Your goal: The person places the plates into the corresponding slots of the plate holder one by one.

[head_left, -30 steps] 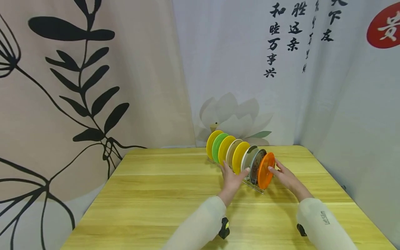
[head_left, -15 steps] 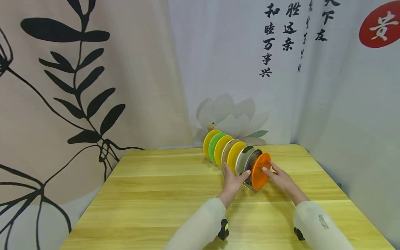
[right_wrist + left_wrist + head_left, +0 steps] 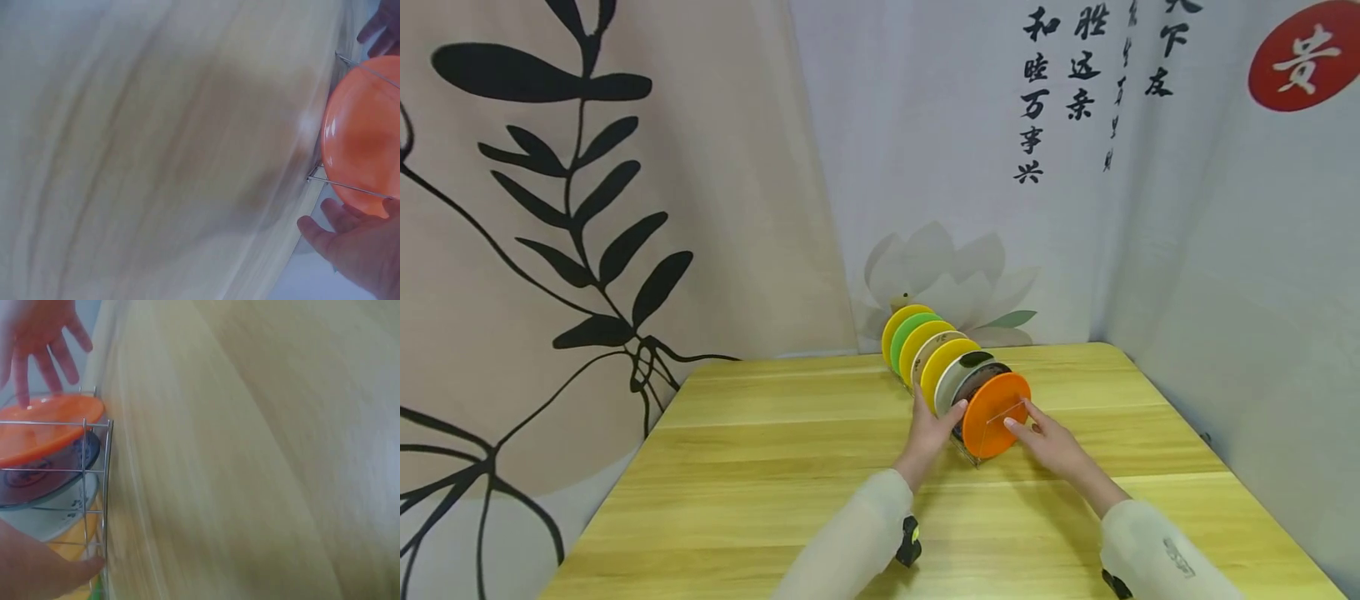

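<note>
A wire dish rack (image 3: 106, 481) stands on the table, holding a row of upright plates in yellow, green, white and dark tones. An orange plate (image 3: 995, 421) takes up the end nearest me. My left hand (image 3: 927, 433) holds the rack's left side, its thumb and forefinger spread; its other fingers are hidden in the head view. At the orange end, my right hand (image 3: 1054, 450) grips the rack's end wire with thumb and forefinger. In the right wrist view that hand's remaining fingers (image 3: 315, 234) stick out loosely beside the plate.
The rack rests towards the back right of a wooden table (image 3: 760, 467). Behind it hangs a printed curtain (image 3: 760, 183) with plant drawings and characters, close to the table's back edge. Another pale curtain (image 3: 1240, 292) runs along the right side.
The rack's orange end has swung left and towards me, so the orange plate shows more of its face. Both hands have stayed at the rack; the right one moved along with that end.
</note>
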`<action>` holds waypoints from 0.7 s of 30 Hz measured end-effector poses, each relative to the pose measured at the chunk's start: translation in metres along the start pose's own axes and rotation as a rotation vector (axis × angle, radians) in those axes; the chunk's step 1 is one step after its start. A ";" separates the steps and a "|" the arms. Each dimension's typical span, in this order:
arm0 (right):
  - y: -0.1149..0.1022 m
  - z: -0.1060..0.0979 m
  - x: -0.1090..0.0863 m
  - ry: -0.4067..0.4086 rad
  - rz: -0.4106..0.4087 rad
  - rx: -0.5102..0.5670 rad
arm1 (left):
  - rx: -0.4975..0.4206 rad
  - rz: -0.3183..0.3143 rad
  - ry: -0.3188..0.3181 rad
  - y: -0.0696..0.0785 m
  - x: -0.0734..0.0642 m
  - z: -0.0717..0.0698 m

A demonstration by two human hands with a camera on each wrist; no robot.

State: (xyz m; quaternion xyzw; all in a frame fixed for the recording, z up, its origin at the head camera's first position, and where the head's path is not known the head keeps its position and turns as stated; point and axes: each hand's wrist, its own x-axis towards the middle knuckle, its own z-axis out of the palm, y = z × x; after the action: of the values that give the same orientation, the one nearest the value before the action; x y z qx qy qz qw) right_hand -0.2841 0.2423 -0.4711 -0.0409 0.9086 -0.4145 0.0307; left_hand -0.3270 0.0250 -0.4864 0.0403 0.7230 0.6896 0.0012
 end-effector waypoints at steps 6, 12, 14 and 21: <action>-0.008 0.008 -0.006 0.015 -0.074 -0.026 | -0.017 -0.036 0.006 0.002 0.002 -0.017; -0.009 0.002 0.002 0.143 -0.081 -0.053 | 0.024 -0.081 -0.026 0.009 -0.005 -0.019; -0.008 -0.002 0.007 0.154 -0.063 -0.028 | 0.051 -0.072 -0.038 0.010 -0.008 -0.016; -0.007 -0.008 0.026 0.024 -0.022 0.008 | 0.129 -0.023 -0.010 0.008 -0.014 -0.005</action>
State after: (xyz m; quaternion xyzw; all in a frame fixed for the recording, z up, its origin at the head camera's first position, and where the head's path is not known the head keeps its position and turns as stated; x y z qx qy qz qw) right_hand -0.3101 0.2411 -0.4617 -0.0459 0.9068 -0.4188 0.0155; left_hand -0.3128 0.0198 -0.4794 0.0354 0.7665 0.6411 0.0103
